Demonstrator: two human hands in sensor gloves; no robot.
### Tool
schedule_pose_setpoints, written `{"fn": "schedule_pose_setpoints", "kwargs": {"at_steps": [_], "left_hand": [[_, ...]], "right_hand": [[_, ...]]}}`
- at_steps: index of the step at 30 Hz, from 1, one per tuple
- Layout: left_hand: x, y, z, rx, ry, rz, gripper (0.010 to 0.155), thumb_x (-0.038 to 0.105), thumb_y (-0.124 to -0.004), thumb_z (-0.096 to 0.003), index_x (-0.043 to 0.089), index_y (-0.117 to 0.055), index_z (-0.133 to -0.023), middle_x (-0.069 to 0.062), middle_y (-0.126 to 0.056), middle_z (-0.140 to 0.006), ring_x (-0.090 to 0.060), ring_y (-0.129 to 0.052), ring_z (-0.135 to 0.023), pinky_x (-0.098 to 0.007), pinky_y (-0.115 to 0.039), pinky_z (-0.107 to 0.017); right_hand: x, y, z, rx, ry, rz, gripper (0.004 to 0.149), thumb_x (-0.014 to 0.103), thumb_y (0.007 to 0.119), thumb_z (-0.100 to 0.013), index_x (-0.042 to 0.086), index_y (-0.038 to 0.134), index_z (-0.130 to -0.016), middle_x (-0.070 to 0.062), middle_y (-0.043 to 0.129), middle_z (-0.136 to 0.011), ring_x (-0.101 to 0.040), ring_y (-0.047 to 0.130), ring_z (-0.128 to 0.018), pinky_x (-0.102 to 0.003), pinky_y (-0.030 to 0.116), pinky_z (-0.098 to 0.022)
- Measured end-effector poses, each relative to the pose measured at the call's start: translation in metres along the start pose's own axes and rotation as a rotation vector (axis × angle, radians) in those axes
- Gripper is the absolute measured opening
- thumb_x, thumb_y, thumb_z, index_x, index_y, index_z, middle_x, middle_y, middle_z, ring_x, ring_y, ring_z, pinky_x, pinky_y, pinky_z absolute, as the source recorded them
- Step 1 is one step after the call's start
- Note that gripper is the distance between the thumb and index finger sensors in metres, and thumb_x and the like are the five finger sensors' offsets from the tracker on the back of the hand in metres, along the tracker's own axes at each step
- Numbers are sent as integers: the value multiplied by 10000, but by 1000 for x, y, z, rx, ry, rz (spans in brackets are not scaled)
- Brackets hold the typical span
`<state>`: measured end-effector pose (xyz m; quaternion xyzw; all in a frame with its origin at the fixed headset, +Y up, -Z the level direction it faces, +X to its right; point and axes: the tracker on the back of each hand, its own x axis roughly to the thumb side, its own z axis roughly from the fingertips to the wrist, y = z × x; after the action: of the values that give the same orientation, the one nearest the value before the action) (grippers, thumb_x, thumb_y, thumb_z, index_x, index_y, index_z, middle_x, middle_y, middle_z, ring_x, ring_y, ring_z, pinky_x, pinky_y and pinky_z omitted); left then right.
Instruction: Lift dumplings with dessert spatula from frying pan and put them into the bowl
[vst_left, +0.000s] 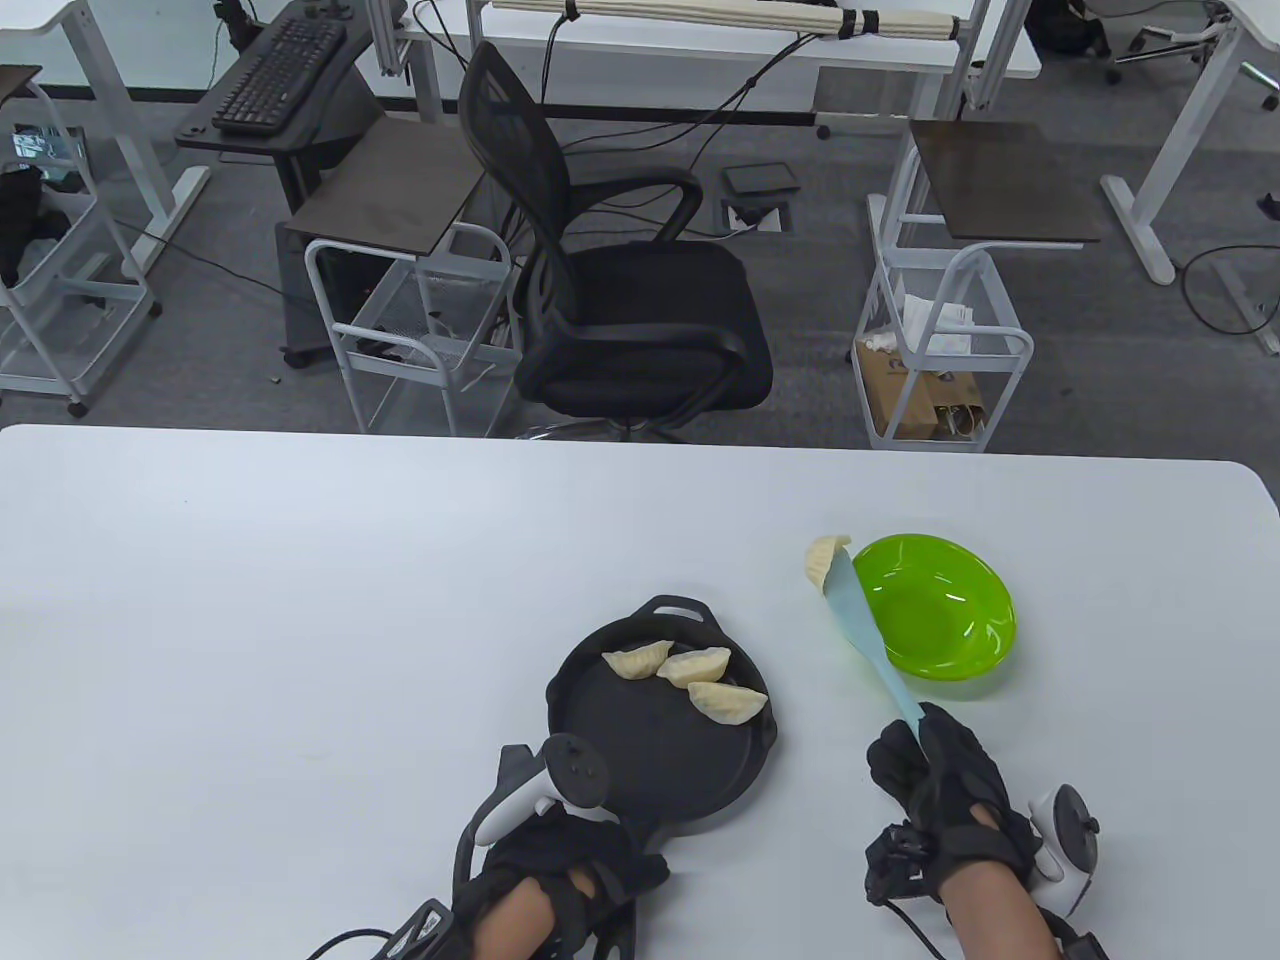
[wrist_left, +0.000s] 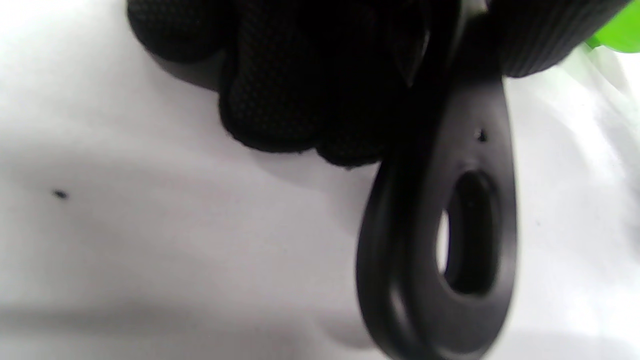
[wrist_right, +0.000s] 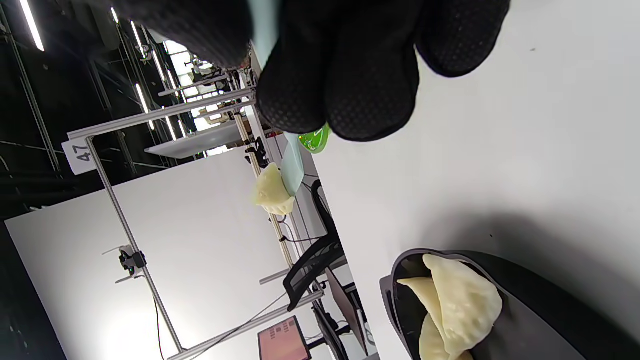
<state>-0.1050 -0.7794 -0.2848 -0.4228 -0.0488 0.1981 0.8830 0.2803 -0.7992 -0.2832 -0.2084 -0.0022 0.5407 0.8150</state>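
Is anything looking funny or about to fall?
Yes, a little. One dumpling sits at the very tip of the light blue spatula, hanging partly off its edge, left of the green bowl and not yet over it. It might slip. The three dumplings in the frying pan look fine.

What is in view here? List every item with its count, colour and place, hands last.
frying pan: one, black, on the white table, near edge, handle toward the person.
dumplings in pan: three, pale cream, in the pan's far half.
dumpling on spatula: one, pale cream, on the blade tip beside the bowl's left rim.
dessert spatula: one, light blue, angled up from the right hand.
bowl: one, bright green, on the table right of the pan.
office chair: one, black, beyond the table.
left hand: black glove, grips the pan handle.
right hand: black glove, grips the spatula handle.
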Motion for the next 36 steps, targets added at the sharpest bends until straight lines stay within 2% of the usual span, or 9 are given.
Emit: {"fn": "schedule_pose_setpoints", "kwargs": {"at_steps": [27,36], "left_hand": [[0,0,0,0,0,0,650,724,-745,-454,268,-736,-917,80,-1076,-601,-177,-1009,-500,-449,-748,-528],[0,0,0,0,0,0,650,725,-745,-453,269,-734,-917,79,-1074,-604,-178,-1008,-501,-448,-748,-528]], "right_hand": [[2,-14,0,-159,-6,10,590,361,663,-580,39,448,-1024,-105,777,-862,-389,840,-697,-603,573,-683],[4,-14,0,-151,-17,8,606,367,666,-582,40,428,-1032,-119,760,-883,-397,828,-715,-606,566,-685]]}}
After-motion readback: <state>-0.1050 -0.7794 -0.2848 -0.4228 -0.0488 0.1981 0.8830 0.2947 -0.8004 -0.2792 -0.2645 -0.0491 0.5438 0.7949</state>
